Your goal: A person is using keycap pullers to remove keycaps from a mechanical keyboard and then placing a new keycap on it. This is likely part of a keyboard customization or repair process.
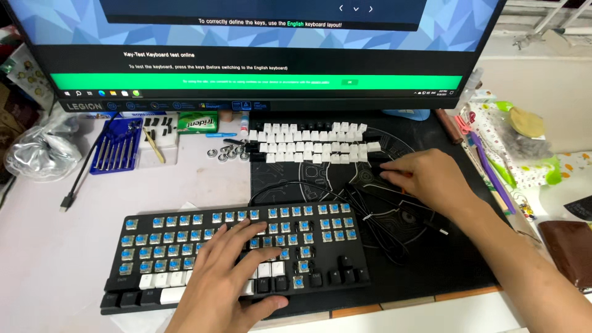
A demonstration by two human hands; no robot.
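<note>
A black mechanical keyboard (185, 231) with bare blue switches and a few white and black keycaps along its front rows lies before me. My left hand (231, 274) rests flat on its lower middle, fingers spread over the switches and caps. Behind it, rows of loose white keycaps (308, 143) lie on a black desk mat (444, 259). My right hand (425, 176) reaches to the right end of those rows, fingertips on dark keycaps (379, 165); whether it pinches one I cannot tell. A black cable (379, 231) coils between keyboard and hand.
A monitor (259, 49) stands at the back. A blue screwdriver case (117, 145), tweezers, a green packet (197, 122) and small metal rings (225, 152) lie back left. A crumpled plastic bag (40, 151) sits far left. Cluttered items and a brown wallet (570, 250) are right.
</note>
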